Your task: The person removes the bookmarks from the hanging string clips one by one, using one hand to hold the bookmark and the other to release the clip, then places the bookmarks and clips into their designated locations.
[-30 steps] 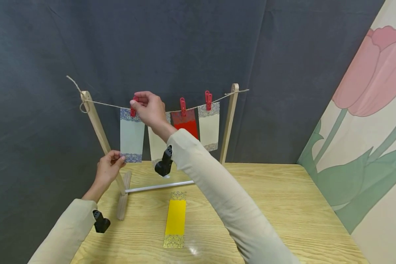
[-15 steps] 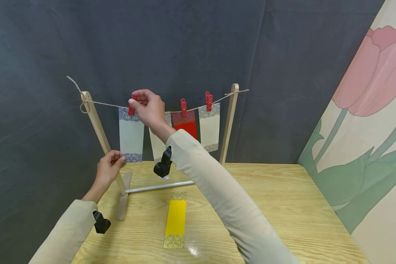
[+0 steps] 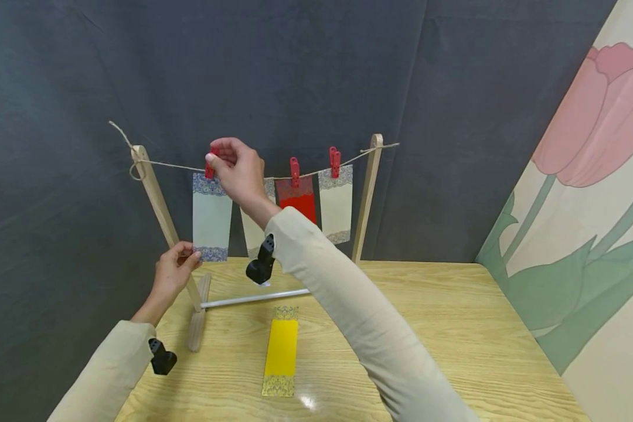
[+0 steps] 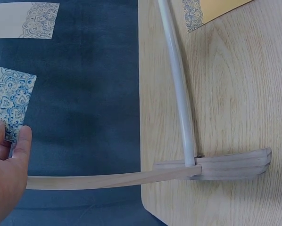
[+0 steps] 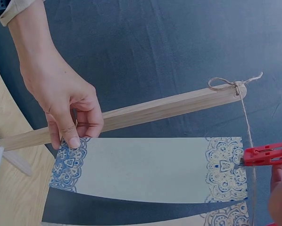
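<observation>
A pale card (image 3: 212, 220) with blue lace-patterned ends hangs upright at the left of a string (image 3: 171, 166). My left hand (image 3: 173, 271) pinches its lower left corner between thumb and fingers, also plain in the left wrist view. My right hand (image 3: 242, 176) pinches a red clothespin (image 5: 264, 154) at the card's top edge. In the right wrist view the clothespin's tip just overlaps that edge, across the string. Further right hang a cream card (image 3: 251, 231), partly hidden by my right arm, a red card (image 3: 298, 202) and another cream card (image 3: 335, 202).
The string runs between two wooden posts (image 3: 158, 202) joined low down by a white rod (image 3: 255, 298). A yellow card (image 3: 281, 347) with patterned ends lies on the wooden table (image 3: 427, 334). Red clothespins (image 3: 295, 172) hold the red and right-hand cream cards. A dark curtain stands behind.
My right hand has risen slightly with the red clothespin, whose tip now sits higher on the card's top edge. My left hand keeps its pinch on the lower corner.
</observation>
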{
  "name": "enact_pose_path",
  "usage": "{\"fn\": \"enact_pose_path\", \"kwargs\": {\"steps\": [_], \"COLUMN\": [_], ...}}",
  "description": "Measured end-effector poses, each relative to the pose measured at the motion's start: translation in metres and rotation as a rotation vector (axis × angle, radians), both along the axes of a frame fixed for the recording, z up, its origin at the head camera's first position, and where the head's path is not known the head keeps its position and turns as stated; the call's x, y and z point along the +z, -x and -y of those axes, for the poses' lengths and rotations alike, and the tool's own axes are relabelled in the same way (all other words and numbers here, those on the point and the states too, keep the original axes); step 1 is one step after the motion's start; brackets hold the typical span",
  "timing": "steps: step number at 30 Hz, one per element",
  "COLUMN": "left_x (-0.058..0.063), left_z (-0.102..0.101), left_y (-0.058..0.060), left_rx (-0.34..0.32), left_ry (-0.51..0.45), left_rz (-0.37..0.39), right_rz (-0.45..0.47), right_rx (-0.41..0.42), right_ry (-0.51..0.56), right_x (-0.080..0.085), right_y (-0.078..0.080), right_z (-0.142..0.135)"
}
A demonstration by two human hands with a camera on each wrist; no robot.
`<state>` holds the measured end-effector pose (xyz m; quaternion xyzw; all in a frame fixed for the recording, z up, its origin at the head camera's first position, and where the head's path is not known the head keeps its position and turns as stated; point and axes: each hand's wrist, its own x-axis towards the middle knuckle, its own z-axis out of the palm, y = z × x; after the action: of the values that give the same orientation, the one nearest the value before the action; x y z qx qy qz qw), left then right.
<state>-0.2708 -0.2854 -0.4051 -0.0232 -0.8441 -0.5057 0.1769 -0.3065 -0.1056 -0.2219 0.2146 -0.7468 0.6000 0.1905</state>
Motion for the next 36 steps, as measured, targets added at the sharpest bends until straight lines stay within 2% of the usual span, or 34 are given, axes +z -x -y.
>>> {"fn": "enact_pose_path", "kwargs": {"steps": [8,16,25,36], "left_x": [0.0,0.001,-0.001,-0.003], "left_z": [0.001,0.002,0.0,-0.002], "left_y": [-0.002,-0.009,-0.017,-0.023], "left_rx": [-0.014,-0.025,-0.059,-0.098], "left_ry": [-0.006,-0.037,-0.01,-0.079], "left_rz": [0.007,0.031,0.055,0.065], "right_rz": [-0.058,-0.036,-0.045,-0.026], "right_rx": [-0.018,0.007,0.018,0.042], "right_ry": [0.017,0.003,0.033,0.081], "right_x": [0.002,0.003,0.001,-0.003], "right_y": [-0.001,-0.003,-0.006,-0.007], "right_z": [-0.003,-0.009,-0.018,-0.032]}}
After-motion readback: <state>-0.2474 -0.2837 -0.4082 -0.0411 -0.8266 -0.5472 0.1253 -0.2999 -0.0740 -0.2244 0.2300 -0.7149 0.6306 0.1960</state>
